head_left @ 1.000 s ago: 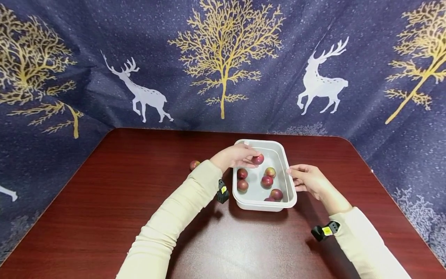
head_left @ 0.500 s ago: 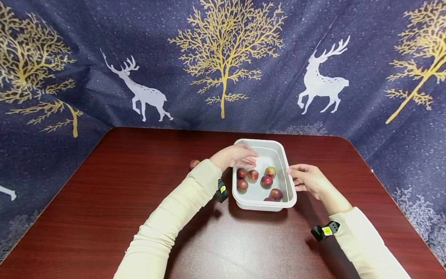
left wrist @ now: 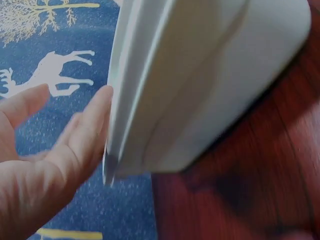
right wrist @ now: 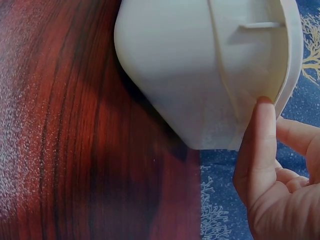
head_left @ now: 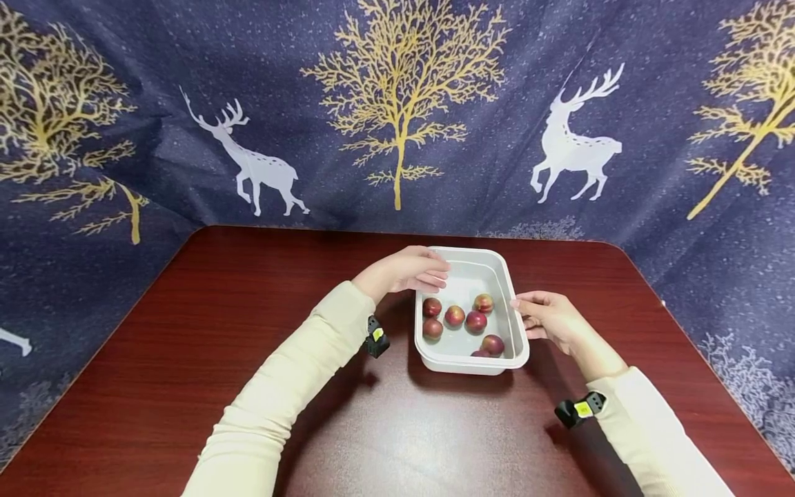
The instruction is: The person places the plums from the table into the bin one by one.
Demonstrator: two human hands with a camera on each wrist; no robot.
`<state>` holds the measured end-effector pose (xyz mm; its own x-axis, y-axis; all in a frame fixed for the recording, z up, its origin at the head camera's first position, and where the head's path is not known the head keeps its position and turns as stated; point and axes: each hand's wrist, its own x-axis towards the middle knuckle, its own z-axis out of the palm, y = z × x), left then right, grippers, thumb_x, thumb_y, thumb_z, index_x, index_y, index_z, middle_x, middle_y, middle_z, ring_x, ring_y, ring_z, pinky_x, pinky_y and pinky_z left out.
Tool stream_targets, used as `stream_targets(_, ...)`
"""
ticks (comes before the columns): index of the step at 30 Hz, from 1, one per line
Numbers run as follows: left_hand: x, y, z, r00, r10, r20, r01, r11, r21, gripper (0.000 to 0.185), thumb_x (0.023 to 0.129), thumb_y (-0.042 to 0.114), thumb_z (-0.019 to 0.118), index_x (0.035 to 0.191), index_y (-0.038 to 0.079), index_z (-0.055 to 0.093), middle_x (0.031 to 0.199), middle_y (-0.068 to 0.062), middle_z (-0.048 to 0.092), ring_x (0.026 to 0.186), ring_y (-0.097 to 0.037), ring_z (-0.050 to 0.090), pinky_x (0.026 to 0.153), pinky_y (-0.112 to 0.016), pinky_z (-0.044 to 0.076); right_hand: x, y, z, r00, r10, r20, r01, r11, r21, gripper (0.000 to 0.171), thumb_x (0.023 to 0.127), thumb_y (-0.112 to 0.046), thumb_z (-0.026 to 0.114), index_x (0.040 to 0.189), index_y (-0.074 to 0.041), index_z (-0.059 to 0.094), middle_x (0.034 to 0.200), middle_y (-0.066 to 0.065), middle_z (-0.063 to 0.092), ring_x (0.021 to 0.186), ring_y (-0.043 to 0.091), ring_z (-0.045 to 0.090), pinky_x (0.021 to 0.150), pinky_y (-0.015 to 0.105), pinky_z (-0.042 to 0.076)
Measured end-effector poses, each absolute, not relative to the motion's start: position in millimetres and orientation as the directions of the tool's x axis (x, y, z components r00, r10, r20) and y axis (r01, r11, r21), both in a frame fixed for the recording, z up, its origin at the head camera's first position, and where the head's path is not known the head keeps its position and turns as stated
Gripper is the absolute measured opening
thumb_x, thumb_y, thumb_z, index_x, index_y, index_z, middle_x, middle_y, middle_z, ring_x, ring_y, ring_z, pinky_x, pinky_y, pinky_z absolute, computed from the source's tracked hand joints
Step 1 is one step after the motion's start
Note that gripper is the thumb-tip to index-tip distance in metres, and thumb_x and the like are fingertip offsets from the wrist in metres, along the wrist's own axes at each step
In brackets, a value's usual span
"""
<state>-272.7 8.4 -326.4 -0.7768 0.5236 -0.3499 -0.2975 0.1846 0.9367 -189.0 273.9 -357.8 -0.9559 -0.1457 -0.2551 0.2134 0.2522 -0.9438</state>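
A white plastic tub stands right of the table's middle, with several plums spread over its floor. My left hand holds nothing and hangs over the tub's far left rim, its fingers loosely extended. In the left wrist view its fingers overlap the tub's rim, thumb held apart. My right hand pinches the tub's right rim between thumb and fingers. The right wrist view has a finger under the rim against the outer wall.
The dark red wooden table runs back to a blue cloth backdrop printed with deer and trees. Black wrist cameras sit on both wrists, the left one close beside the tub.
My left hand let go of a plum, which settled among the others in the tub. That hand then drew left to the rim, its sleeve covering a plum on the table. The right hand stayed put.
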Motion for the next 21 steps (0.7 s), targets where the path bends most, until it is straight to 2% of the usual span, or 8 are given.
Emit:
stream_targets(6,-268,-12,-322,-0.8,0.541,-0.26,-0.131,0.264,0.955,0.034,0.094,0.01,0.057,0.124,-0.003,0.05,0.127,-0.022,0.056,0.113,-0.035,0.059,0.091,-0.037,0.052,-189,273,-357,-0.955,-0.146,-0.257,0.213,0.265,-0.941,0.049,0.096,-0.017,0.054,0.128,0.018,0.04,0.075,-0.007,0.064,0.063,0.006,0.062,0.061,0.024,0.057)
stream_targets(12,-265,-25,-320,-0.863,0.493,-0.113,0.04,0.29,0.956,0.035,0.09,0.007,0.061,0.121,-0.007,0.053,0.103,-0.013,0.062,0.107,-0.036,0.061,0.088,-0.039,0.054,-189,273,-357,-0.957,-0.142,-0.252,0.21,0.257,-0.943,0.047,0.096,-0.017,0.054,0.126,0.017,0.042,0.075,-0.007,0.064,0.063,0.006,0.062,0.061,0.024,0.057)
stream_targets(15,-265,-33,-317,-0.887,0.459,-0.044,0.118,0.318,0.941,0.03,0.09,0.006,0.061,0.116,-0.006,0.057,0.094,-0.01,0.061,0.097,-0.03,0.064,0.087,-0.042,0.054,-189,273,-357,-0.958,-0.144,-0.248,0.207,0.252,-0.945,0.045,0.096,-0.016,0.054,0.125,0.016,0.043,0.074,-0.007,0.064,0.062,0.006,0.061,0.06,0.024,0.057)
stream_targets(18,-263,-42,-315,-0.893,0.451,0.006,0.194,0.372,0.908,0.025,0.088,0.006,0.063,0.11,-0.005,0.059,0.092,-0.01,0.062,0.087,-0.023,0.063,0.082,-0.041,0.055,-188,273,-357,-0.958,-0.149,-0.246,0.205,0.249,-0.947,0.045,0.096,-0.016,0.054,0.124,0.016,0.043,0.075,-0.007,0.064,0.062,0.006,0.062,0.061,0.024,0.057)
stream_targets(21,-261,-51,-313,-0.888,0.458,0.036,0.258,0.433,0.863,0.022,0.086,0.006,0.066,0.105,-0.002,0.06,0.094,-0.013,0.065,0.085,-0.023,0.064,0.076,-0.035,0.055,-189,273,-357,-0.957,-0.152,-0.246,0.203,0.25,-0.947,0.045,0.096,-0.016,0.054,0.125,0.017,0.042,0.075,-0.007,0.064,0.063,0.006,0.062,0.061,0.024,0.057)
